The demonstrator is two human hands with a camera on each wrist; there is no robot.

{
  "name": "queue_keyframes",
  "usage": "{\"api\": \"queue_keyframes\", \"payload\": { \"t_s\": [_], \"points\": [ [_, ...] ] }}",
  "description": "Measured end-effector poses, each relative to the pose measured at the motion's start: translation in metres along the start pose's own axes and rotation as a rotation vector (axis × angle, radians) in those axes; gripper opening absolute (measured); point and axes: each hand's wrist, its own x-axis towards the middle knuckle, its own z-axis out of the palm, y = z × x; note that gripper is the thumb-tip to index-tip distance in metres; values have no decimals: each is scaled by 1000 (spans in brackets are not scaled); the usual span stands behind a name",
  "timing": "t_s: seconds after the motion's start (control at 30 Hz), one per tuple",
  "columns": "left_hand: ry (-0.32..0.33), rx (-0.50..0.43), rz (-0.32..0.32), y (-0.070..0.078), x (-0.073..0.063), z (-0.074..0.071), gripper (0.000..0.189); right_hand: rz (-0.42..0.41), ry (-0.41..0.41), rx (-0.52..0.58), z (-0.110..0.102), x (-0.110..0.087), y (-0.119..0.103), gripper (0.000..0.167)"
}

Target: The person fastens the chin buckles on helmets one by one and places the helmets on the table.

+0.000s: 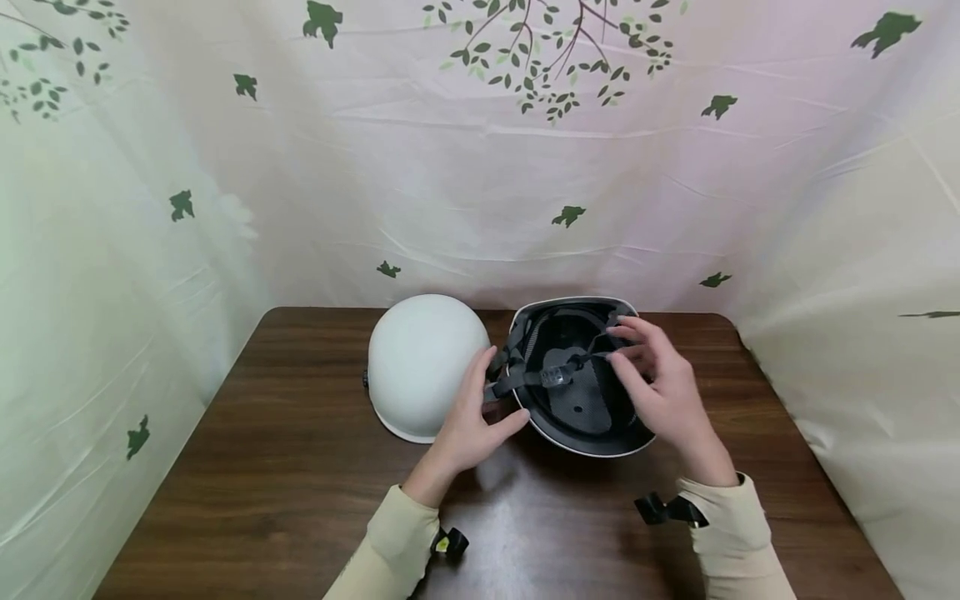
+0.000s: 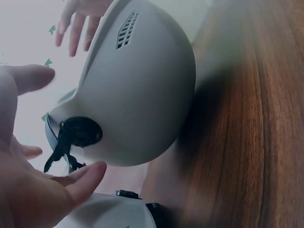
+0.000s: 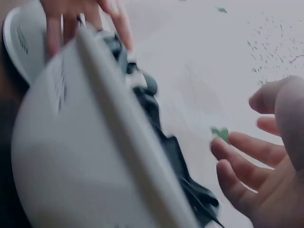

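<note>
the upturned helmet (image 1: 592,421) lies on the brown table (image 1: 300,475), just beside a 2nd helmet (image 1: 423,367), dome up. the left hand (image 1: 467,429) is between them, thumb and fingers apart; if it touches the straps (image 1: 555,377), i cannot tell. the right hand (image 1: 663,387), fingers also apart, hides some rim. the right wrist view is blurred and cuts this helmet off.

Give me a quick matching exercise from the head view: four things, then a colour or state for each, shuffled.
Things:
1. Left helmet
2. Right helmet
3. Tabletop
4. Backdrop

Colours and states:
A. Brown, wood-grained
B. Pale, green-patterned
C. Open side up
D. Dome up

Pairs: 1-D, 2-C, 3-A, 4-B
</note>
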Motion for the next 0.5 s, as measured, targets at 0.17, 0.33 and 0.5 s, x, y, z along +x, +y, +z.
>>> {"api": "queue_keyframes", "payload": {
  "t_s": [0.17, 0.33, 0.5],
  "points": [
    [-18, -60, -29, -3, 5, 1, 96, 71, -220, 91, 24, 3, -8, 51],
    [-10, -107, -39, -4, 7, 2, 93, 98, -374, 51, 48, 5, -12, 50],
    [10, -121, -26, -2, 7, 0, 93, 86, -417, 55, 61, 5, -14, 52]
  ]
}}
